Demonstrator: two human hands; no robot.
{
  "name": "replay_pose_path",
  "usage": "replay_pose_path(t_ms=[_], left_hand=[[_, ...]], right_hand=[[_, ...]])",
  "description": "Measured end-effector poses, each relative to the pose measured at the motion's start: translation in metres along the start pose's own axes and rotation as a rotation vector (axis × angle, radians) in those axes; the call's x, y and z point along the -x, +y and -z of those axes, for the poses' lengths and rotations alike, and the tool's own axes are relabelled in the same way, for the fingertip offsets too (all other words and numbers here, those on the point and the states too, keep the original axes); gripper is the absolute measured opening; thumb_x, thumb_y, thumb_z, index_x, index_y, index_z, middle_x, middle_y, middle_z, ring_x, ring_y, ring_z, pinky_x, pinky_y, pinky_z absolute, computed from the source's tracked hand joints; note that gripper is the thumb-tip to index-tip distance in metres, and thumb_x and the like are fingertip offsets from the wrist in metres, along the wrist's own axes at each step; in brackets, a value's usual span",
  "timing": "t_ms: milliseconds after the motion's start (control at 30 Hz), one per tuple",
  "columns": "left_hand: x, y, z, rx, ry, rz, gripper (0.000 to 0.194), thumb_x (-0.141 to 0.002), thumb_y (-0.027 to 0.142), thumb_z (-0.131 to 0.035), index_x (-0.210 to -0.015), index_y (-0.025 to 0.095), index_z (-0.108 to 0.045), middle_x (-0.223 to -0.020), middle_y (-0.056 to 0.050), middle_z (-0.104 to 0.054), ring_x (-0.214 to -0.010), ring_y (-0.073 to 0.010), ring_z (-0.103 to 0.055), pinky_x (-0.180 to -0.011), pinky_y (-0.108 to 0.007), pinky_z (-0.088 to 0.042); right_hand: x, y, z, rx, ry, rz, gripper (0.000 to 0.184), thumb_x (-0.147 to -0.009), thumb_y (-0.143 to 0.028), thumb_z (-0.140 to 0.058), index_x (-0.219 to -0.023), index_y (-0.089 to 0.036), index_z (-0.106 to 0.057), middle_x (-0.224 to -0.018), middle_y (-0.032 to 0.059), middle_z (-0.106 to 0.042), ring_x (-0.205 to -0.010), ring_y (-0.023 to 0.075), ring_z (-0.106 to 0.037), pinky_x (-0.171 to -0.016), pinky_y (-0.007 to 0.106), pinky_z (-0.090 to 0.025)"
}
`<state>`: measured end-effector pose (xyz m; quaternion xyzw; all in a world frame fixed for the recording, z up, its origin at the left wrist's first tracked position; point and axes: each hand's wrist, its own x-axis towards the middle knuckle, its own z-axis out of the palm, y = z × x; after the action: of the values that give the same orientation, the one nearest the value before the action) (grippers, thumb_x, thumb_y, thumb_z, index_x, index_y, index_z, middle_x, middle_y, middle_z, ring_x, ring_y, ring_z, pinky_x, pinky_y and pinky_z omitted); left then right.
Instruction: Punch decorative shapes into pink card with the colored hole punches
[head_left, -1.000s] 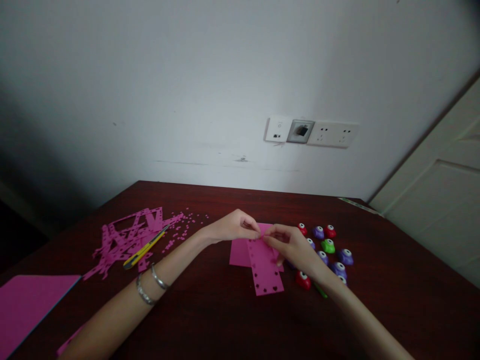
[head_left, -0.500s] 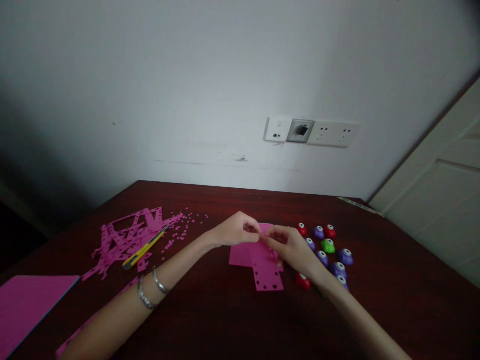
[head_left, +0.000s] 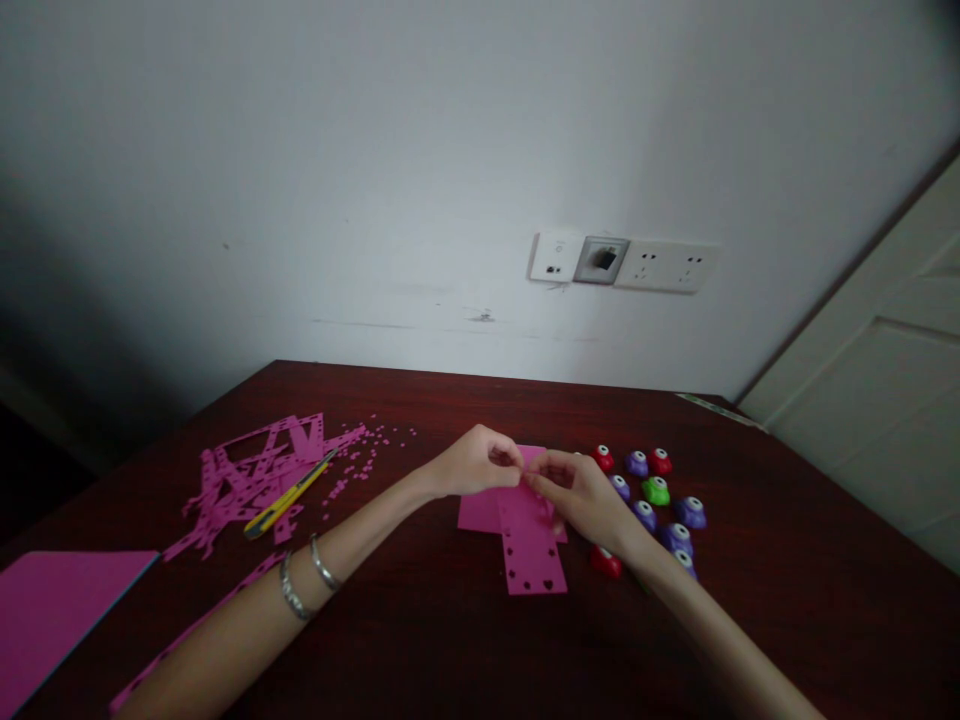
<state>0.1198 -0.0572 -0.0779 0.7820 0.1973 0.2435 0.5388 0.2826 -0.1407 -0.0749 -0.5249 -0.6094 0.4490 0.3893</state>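
Observation:
A strip of pink paper (head_left: 532,560) with small star, heart and other shapes punched along its edges hangs or lies in front of my fingers. My left hand (head_left: 480,463) and my right hand (head_left: 581,495) meet at its far end, thumbs and forefingers pinched together almost tip to tip. Exactly how the fingertips grip the edge is too small to see. Beneath it lies another piece of pink paper (head_left: 477,513), partly covered by the strip and my hands.
Several red, purple and green craft punches (head_left: 656,491) stand to the right. Left are pink paper scraps (head_left: 247,480), a yellow utility knife (head_left: 289,500), tiny cut-outs (head_left: 352,475) and a large pink sheet (head_left: 67,610). The wall (head_left: 375,200) borders the table's far side.
The strip's near end has shifted slightly toward me and to the left. Both hands stay pinched in nearly the same spot.

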Motion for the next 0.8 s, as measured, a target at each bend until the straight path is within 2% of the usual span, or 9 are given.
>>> replay_pose_path(t_ms=[133,267,433,700,800], left_hand=[[0.000,-0.001,0.001,0.004,0.004,0.001,0.009,-0.068,0.013,-0.057,-0.073,0.013,-0.066,-0.069,-0.002,-0.063,-0.062,-0.0080,-0.053,-0.060,-0.022,-0.043],[0.000,-0.003,0.001,0.015,0.007,0.001,0.008,-0.070,0.014,-0.058,-0.073,0.013,-0.066,-0.067,-0.001,-0.063,-0.061,-0.0073,-0.052,-0.059,-0.022,-0.041],[0.000,0.002,0.002,0.068,0.007,0.011,0.011,-0.073,0.022,-0.062,-0.076,0.012,-0.066,-0.071,-0.002,-0.063,-0.064,-0.0080,-0.053,-0.062,-0.023,-0.041],[-0.001,0.010,0.014,0.112,0.030,0.078,0.016,-0.070,0.026,-0.068,-0.079,0.013,-0.066,-0.074,-0.003,-0.065,-0.068,-0.0099,-0.057,-0.068,-0.027,-0.044],[0.000,0.009,0.018,0.121,-0.023,0.095,0.018,-0.069,0.026,-0.070,-0.082,0.014,-0.067,-0.076,-0.004,-0.066,-0.070,-0.0103,-0.058,-0.071,-0.028,-0.044]], right_hand=[[0.000,0.001,0.000,0.009,-0.003,0.010,0.023,-0.079,-0.039,-0.057,-0.077,-0.016,-0.058,-0.057,-0.0032,-0.055,-0.038,0.0061,-0.051,-0.034,0.016,-0.037],[-0.001,0.003,0.001,-0.005,-0.008,0.013,0.027,-0.079,-0.042,-0.056,-0.078,-0.015,-0.057,-0.057,-0.0042,-0.053,-0.038,0.0062,-0.051,-0.034,0.017,-0.040],[-0.004,0.007,0.002,-0.041,-0.022,-0.005,0.033,-0.076,-0.048,-0.058,-0.080,-0.015,-0.056,-0.063,-0.0037,-0.054,-0.039,0.0054,-0.050,-0.032,0.016,-0.042],[-0.002,-0.003,0.007,-0.044,0.029,-0.010,0.036,-0.071,-0.050,-0.062,-0.080,-0.016,-0.056,-0.063,-0.0042,-0.054,-0.042,0.0062,-0.050,-0.034,0.019,-0.046],[-0.002,-0.003,0.008,-0.052,0.034,0.001,0.035,-0.068,-0.048,-0.066,-0.081,-0.016,-0.059,-0.069,-0.0022,-0.057,-0.047,0.0070,-0.051,-0.035,0.019,-0.047]])
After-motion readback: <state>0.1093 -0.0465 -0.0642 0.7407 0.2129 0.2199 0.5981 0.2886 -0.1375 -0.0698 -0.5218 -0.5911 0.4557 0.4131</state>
